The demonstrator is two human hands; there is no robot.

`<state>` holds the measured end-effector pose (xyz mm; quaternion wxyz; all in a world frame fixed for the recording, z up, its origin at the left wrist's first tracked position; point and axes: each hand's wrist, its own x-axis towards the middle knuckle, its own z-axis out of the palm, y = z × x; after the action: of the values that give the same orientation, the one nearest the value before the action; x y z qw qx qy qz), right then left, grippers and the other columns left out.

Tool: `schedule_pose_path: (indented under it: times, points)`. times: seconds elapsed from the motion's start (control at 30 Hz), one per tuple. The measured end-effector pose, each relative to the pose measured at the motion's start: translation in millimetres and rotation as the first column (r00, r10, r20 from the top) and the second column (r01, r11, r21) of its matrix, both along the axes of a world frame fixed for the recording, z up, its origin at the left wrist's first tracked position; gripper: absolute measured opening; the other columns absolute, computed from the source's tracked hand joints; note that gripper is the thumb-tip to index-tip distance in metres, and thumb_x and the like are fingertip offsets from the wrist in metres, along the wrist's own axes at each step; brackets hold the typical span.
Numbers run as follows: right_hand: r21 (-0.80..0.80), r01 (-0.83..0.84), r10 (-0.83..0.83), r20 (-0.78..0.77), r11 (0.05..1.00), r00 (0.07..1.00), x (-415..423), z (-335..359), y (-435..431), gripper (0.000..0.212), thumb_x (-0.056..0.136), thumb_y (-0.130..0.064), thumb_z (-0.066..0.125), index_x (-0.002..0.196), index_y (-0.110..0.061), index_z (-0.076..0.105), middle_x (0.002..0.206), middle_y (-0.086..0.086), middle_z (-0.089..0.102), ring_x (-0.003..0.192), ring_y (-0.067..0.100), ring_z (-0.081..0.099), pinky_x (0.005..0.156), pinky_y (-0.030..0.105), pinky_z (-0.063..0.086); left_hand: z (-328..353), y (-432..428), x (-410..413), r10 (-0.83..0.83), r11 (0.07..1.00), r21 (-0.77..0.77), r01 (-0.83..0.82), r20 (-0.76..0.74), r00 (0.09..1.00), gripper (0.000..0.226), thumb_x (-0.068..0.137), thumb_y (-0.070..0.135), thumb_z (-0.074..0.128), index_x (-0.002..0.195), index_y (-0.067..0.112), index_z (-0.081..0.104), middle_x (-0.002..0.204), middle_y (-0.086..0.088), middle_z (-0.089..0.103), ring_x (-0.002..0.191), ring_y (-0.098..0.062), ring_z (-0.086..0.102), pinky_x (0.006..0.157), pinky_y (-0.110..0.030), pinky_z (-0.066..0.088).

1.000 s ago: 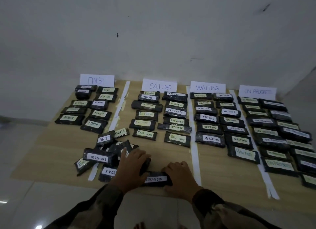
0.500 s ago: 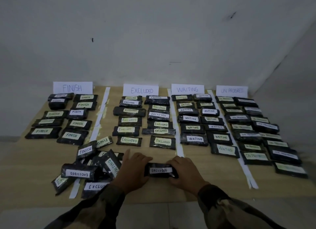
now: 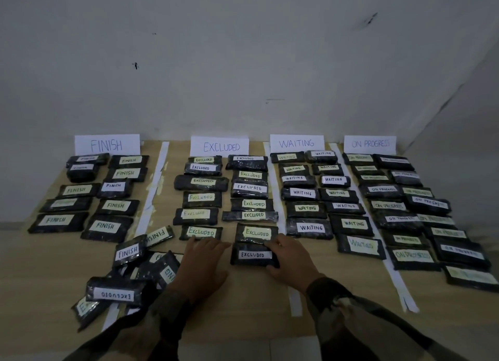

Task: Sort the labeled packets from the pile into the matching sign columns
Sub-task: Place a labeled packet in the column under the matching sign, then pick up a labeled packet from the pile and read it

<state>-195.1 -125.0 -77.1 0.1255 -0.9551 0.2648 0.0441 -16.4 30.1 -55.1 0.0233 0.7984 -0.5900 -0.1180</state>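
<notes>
On the tan wooden board [image 3: 251,306], the black plastic-wrapped rectangular packet with a white EXCLUDED label [image 3: 252,255] lies flat at the near end of the right-hand row under the white paper EXCLUDED sign [image 3: 219,146]. It sits just in front of another EXCLUDED packet [image 3: 256,232], their long edges touching or nearly so. The right hand [image 3: 293,258] grips its right end, with the fingers curled over the far corner and the thumb pressed against the near corner. The left hand [image 3: 202,266] rests palm-down on the board just beside the packet's left end, its fingers straight and slightly spread; I cannot tell whether it touches the packet. The loose pile of black labeled packets [image 3: 127,279] lies jumbled left of the left hand, over a white paper strip. Filled columns sit under the white FINISH sign [image 3: 107,144], WAITING sign [image 3: 297,143] and ON PROGRESS sign [image 3: 370,144].
</notes>
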Motion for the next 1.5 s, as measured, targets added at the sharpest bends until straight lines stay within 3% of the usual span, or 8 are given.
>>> schedule_pose_path:
  times: [0.23, 0.4, 0.63, 0.8, 1.07, 1.23, 1.33, 1.5]
  points:
    - [-0.069, 0.032, -0.035, -0.037, 0.997, 0.999, 4, -8, 0, 0.052, 0.078, -0.038, 0.062, 0.126, -0.018, 0.056, 0.112, 0.004, 0.056, 0.1, 0.025, 0.055, 0.083, 0.037, 0.042, -1, -1, 20, 0.046, 0.998, -0.031, -0.046, 0.014, 0.999, 0.061, 0.084, 0.048, 0.053, 0.139, 0.03, 0.035, 0.142, 0.007, 0.04, 0.134, -0.014, 0.031, 0.115, -0.046, 0.009]
    - [-0.082, 0.046, -0.035, 0.122, 0.996, 0.992, 22, -6, 18, 0.042, 0.065, -0.045, 0.06, 0.101, -0.024, 0.063, 0.09, -0.002, 0.057, 0.081, 0.02, 0.057, 0.066, 0.033, 0.045, 4, 13, 38, 0.145, 0.977, -0.147, -0.152, -0.055, 0.988, 0.052, 0.086, 0.036, 0.057, 0.135, 0.024, 0.044, 0.136, 0.001, 0.048, 0.131, -0.02, 0.038, 0.113, -0.047, 0.017]
    - [0.201, -0.106, 0.077, 0.148, 0.974, 0.986, 83, 15, 79, 0.071, 0.069, -0.068, 0.034, 0.119, -0.024, 0.057, 0.116, 0.002, 0.055, 0.109, 0.024, 0.048, 0.089, 0.038, 0.035, 1, 64, 74, 0.299, 0.898, -0.283, -0.337, -0.17, 0.939, 0.05, 0.077, 0.034, 0.041, 0.119, 0.016, 0.06, 0.115, -0.005, 0.064, 0.11, -0.028, 0.057, 0.095, -0.052, 0.043]
    - [0.304, -0.128, 0.133, 0.005, 0.944, 0.991, 110, 11, 116, 0.085, 0.068, -0.077, 0.052, 0.132, -0.021, 0.045, 0.124, 0.004, 0.045, 0.113, 0.024, 0.043, 0.092, 0.04, 0.039, 4, 92, 89, 0.343, 0.87, -0.312, -0.382, -0.174, 0.923, 0.042, 0.068, 0.018, 0.058, 0.108, 0.007, 0.066, 0.102, -0.013, 0.069, 0.092, -0.033, 0.065, 0.08, -0.042, 0.052]
    - [0.164, -0.072, 0.071, 0.014, 0.984, 0.997, 119, 11, 139, 0.072, 0.077, -0.049, 0.062, 0.139, -0.022, 0.037, 0.128, 0.002, 0.047, 0.12, 0.023, 0.041, 0.11, 0.046, 0.013, 0, 115, 92, 0.308, 0.903, -0.206, -0.377, -0.303, 0.902, 0.072, 0.068, 0.065, 0.047, 0.125, 0.022, 0.056, 0.106, 0.004, 0.068, 0.097, -0.014, 0.063, 0.086, -0.038, 0.05]
    - [0.383, -0.088, 0.01, 0.2, 0.92, 0.98, 123, 16, 141, 0.062, 0.072, -0.021, 0.063, 0.132, -0.021, 0.049, 0.116, 0.002, 0.047, 0.103, 0.024, 0.054, 0.087, 0.034, 0.047, 4, 110, 90, 0.261, 0.902, -0.217, -0.372, -0.412, 0.873, 0.061, 0.073, 0.035, 0.075, 0.128, 0.022, 0.052, 0.112, 0.003, 0.064, 0.1, -0.015, 0.06, 0.085, -0.027, 0.047]
    - [0.404, -0.097, -0.012, 0.259, 0.909, 0.966, 128, 30, 132, 0.052, 0.077, -0.006, 0.062, 0.126, -0.022, 0.056, 0.11, 0.001, 0.047, 0.099, 0.019, 0.053, 0.07, 0.009, 0.04, 5, 105, 96, 0.216, 0.908, -0.266, -0.324, -0.366, 0.905, 0.039, 0.072, 0.026, 0.076, 0.109, 0.029, 0.063, 0.102, 0.009, 0.067, 0.094, -0.011, 0.061, 0.083, -0.025, 0.048]
    - [0.419, -0.075, -0.082, 0.345, 0.905, 0.935, 137, 64, 112, 0.054, 0.075, 0.003, 0.063, 0.12, -0.026, 0.062, 0.105, 0.004, 0.064, 0.096, 0.021, 0.058, 0.076, 0.026, 0.045, 17, 91, 101, 0.152, 0.908, -0.354, -0.224, -0.22, 0.964, 0.04, 0.068, 0.048, 0.067, 0.104, 0.028, 0.064, 0.095, 0.01, 0.065, 0.085, -0.014, 0.059, 0.073, -0.033, 0.049]
